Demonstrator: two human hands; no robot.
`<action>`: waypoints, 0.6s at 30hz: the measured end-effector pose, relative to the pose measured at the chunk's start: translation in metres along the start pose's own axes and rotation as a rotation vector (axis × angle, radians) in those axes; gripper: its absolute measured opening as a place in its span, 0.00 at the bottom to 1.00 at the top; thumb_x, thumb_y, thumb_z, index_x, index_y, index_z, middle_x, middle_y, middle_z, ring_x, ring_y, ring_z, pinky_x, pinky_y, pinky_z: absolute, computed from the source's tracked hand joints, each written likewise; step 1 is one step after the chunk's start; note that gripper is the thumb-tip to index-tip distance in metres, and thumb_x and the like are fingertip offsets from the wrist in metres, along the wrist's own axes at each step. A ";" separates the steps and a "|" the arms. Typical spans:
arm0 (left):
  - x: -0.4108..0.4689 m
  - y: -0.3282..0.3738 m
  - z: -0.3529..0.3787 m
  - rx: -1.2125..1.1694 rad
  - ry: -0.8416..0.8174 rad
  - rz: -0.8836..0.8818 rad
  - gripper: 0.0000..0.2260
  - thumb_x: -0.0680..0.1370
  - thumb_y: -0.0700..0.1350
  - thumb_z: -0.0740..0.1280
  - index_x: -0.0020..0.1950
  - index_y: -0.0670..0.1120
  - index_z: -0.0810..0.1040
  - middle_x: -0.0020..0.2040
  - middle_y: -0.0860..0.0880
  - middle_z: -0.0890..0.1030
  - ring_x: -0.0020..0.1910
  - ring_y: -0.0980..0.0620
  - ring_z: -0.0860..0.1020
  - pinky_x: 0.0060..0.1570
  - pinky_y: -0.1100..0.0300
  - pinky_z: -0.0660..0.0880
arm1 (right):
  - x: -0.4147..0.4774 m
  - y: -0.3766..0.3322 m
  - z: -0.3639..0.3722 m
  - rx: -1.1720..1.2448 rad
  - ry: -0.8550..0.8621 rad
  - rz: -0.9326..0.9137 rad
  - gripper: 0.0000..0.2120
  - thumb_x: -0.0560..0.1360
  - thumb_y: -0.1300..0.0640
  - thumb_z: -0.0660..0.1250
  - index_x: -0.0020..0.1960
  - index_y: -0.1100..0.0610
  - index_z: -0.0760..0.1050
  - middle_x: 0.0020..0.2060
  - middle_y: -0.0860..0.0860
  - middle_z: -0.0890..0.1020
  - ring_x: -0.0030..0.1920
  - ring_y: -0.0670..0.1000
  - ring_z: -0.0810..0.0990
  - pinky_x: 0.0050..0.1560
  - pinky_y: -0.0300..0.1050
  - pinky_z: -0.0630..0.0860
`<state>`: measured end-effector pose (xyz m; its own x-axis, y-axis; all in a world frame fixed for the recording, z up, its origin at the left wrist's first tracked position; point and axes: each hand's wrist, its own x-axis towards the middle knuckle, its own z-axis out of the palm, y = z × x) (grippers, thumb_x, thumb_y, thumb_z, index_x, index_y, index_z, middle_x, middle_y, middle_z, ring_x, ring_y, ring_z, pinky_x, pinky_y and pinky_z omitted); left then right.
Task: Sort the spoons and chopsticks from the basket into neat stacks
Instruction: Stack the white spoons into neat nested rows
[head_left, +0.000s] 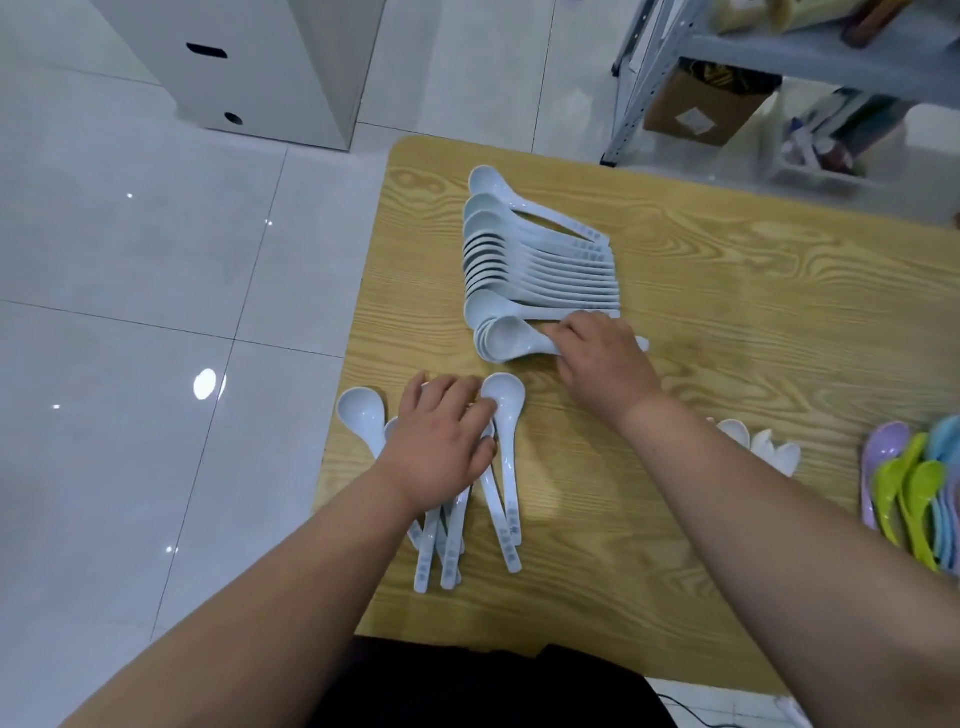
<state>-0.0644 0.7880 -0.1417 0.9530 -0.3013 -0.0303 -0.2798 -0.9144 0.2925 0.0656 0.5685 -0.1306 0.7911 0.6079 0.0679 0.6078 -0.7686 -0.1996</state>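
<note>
White cabinet (249, 67) on tiled floor (130, 312); cardboard box (696, 111) under metal shelf (810, 70).

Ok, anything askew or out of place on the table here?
Mostly tidy. The farthest spoon in the white spoon row lies askew, its handle angled away from the others. The loose spoons under the left hand are splayed, one bowl at the left edge of the table.
</note>
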 end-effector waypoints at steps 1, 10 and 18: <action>0.000 0.000 0.000 0.002 0.002 -0.003 0.16 0.76 0.53 0.62 0.59 0.47 0.79 0.64 0.44 0.77 0.62 0.40 0.74 0.65 0.35 0.65 | 0.000 0.002 0.003 -0.021 0.022 0.005 0.17 0.72 0.60 0.60 0.57 0.61 0.82 0.45 0.57 0.80 0.44 0.61 0.79 0.44 0.53 0.74; -0.001 0.004 0.001 0.016 0.003 -0.038 0.16 0.76 0.53 0.61 0.60 0.48 0.79 0.63 0.45 0.77 0.63 0.41 0.73 0.67 0.36 0.64 | -0.006 0.001 0.010 0.012 -0.118 0.056 0.27 0.77 0.47 0.62 0.70 0.61 0.73 0.62 0.60 0.77 0.65 0.63 0.73 0.63 0.63 0.72; -0.004 0.007 0.002 0.016 0.023 -0.033 0.16 0.76 0.52 0.63 0.60 0.47 0.79 0.62 0.45 0.77 0.62 0.41 0.74 0.66 0.37 0.65 | -0.016 -0.008 0.021 0.029 -0.120 0.027 0.24 0.84 0.50 0.56 0.79 0.51 0.62 0.77 0.57 0.65 0.79 0.59 0.58 0.76 0.64 0.56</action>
<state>-0.0701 0.7820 -0.1418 0.9641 -0.2649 -0.0181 -0.2498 -0.9280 0.2764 0.0468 0.5686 -0.1505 0.7922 0.6078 -0.0546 0.5826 -0.7799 -0.2285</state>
